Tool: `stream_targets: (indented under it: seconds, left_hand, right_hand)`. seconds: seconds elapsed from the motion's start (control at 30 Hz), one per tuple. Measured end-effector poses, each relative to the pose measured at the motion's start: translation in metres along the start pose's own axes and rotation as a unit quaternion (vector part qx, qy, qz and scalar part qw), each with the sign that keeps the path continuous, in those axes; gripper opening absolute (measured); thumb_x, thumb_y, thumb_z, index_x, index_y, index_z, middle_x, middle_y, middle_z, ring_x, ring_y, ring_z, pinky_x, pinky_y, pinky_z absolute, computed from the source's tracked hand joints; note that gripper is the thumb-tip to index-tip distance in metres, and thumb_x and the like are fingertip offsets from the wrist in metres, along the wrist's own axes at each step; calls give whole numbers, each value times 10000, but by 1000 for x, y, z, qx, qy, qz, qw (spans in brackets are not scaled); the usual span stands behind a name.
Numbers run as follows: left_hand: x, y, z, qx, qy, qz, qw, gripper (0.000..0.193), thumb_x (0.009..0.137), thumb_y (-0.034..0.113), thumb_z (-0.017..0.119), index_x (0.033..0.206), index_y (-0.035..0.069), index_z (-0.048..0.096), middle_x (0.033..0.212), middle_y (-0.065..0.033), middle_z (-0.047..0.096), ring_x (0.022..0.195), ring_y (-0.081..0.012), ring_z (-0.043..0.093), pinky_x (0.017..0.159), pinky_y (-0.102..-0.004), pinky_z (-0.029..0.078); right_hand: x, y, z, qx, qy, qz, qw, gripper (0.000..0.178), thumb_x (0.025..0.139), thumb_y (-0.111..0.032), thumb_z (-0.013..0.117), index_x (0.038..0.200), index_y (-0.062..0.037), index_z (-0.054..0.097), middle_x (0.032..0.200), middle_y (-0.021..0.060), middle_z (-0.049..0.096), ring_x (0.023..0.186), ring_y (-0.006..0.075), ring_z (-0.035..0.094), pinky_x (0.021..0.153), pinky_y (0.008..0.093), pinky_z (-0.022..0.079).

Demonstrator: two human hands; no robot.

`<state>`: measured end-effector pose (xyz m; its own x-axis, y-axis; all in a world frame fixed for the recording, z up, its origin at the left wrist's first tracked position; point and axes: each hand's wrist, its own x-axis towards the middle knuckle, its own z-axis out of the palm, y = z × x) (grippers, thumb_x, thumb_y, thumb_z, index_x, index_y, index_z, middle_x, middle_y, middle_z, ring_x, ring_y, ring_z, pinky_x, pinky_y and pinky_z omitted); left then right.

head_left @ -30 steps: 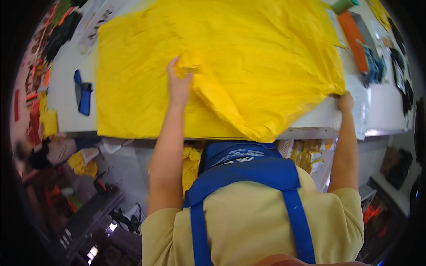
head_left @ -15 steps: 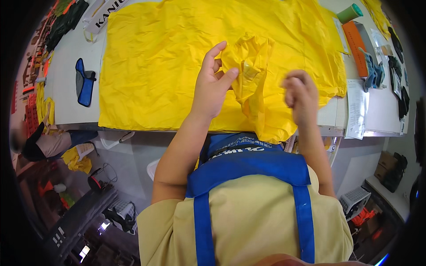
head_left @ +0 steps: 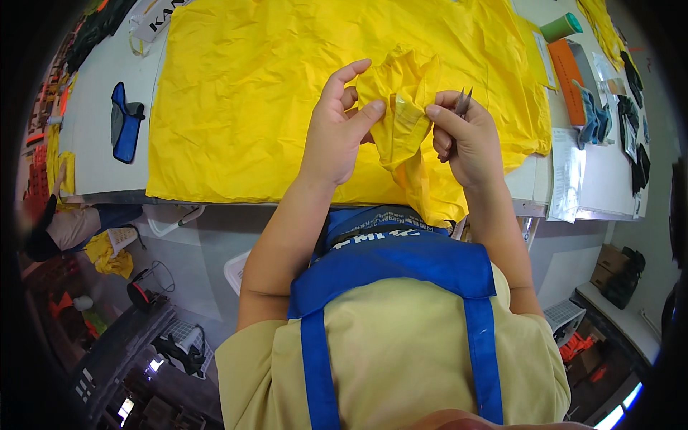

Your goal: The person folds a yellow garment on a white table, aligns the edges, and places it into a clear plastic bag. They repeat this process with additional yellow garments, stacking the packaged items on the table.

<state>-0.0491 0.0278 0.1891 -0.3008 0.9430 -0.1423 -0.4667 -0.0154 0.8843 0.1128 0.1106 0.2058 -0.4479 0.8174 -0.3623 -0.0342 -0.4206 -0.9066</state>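
Fabric [head_left: 396, 136] in both hands [head_left: 335, 140] [head_left: 476, 143]

Yellow fabric [head_left: 287, 100] partly beyond top edge

Blue apron with wide straps over a short-sleeved, khaki-yellow cloth shirt.
From my remote station I see a bright blue cloth apron [head_left: 401, 269] whose bib has a curved upper edge, with white lettering [head_left: 390, 239] printed further down its front. Two broad, flat blue straps [head_left: 320, 365] run from the bib over the plain shirt [head_left: 401, 344]; the right one carries a small pale fleck [head_left: 482, 332]. Loose sleeves [head_left: 247, 351] leave the forearms [head_left: 283, 240] bare, and the left hand [head_left: 335, 140] and right hand [head_left: 476, 143] are bare too.
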Motion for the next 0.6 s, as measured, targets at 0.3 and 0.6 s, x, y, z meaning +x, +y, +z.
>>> stream_targets:
  seconds: [0.3,0.6]
  left_hand:
    - [4,-11,-10,-84,88,-11,993,365,957,183,507,1299,94,418,1053,-73,608,933,-152,616,708,-306,536]
    - [-6,-5,5,-130,-129,-208,961,323,895,323,608,1103,97,511,1021,-17,584,908,-158,587,721,-316,511]
  right_hand:
    - [-13,-8,-8,220,-2,20,975,97,850,-57,611,909,-82,539,649,30,502,475,110,444,429,257,345]
    - [-14,2,-30,187,-153,53,969,209,780,-77,569,986,-41,559,686,26,551,453,99,429,430,223,347]
